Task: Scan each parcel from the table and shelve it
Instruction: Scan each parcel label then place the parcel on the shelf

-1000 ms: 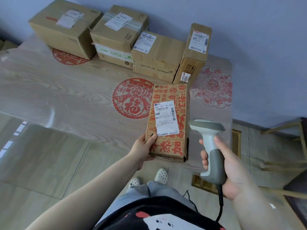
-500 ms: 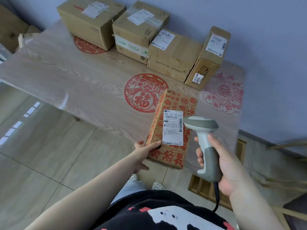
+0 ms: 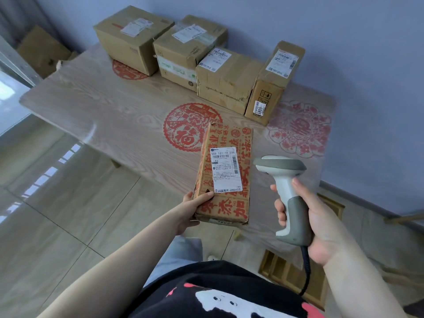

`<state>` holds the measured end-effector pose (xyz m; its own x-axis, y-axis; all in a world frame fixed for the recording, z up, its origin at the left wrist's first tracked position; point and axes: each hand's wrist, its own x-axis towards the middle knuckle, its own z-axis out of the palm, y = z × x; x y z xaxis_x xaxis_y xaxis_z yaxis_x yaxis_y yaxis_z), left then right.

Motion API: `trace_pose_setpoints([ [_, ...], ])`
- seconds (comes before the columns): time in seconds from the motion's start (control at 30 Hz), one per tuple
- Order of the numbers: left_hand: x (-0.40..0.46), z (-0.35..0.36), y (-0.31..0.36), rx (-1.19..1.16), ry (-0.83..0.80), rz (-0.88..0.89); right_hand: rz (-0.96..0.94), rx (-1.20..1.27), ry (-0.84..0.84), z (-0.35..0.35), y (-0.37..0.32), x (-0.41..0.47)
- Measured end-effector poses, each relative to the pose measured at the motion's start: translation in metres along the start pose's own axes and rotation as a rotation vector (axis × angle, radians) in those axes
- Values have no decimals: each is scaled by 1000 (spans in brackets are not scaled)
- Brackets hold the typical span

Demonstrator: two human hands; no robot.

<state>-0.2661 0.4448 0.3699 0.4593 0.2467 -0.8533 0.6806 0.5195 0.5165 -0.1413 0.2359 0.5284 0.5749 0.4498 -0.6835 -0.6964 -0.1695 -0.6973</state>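
Two hands busy: left hand [image 3: 191, 208] gripping red-printed parcel [image 3: 226, 177] by its lower left corner, thumb across the face, label [image 3: 226, 169] up, raised above table [image 3: 110, 120] near edge. Right hand [image 3: 305, 221] wrapped round scanner [image 3: 286, 191], just beside parcel. Four brown boxes [image 3: 227, 81] in a row against wall.

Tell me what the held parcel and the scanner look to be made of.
Red-printed parcel: corrugated cardboard, matte, creased at its edges, with a glossy paper label.
Scanner: moulded plastic, smooth light-grey shell; the darker grip looks rubbery, though that is unsure.
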Motion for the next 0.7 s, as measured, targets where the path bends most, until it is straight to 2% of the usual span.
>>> trace_pose_setpoints([
  [0.5,-7,26,4,-7,3,-15,-22,4,-93,-6,-2,6],
  [0.7,-20,37,-12,-110,113,120,-45,-8,-104,2,5,5],
])
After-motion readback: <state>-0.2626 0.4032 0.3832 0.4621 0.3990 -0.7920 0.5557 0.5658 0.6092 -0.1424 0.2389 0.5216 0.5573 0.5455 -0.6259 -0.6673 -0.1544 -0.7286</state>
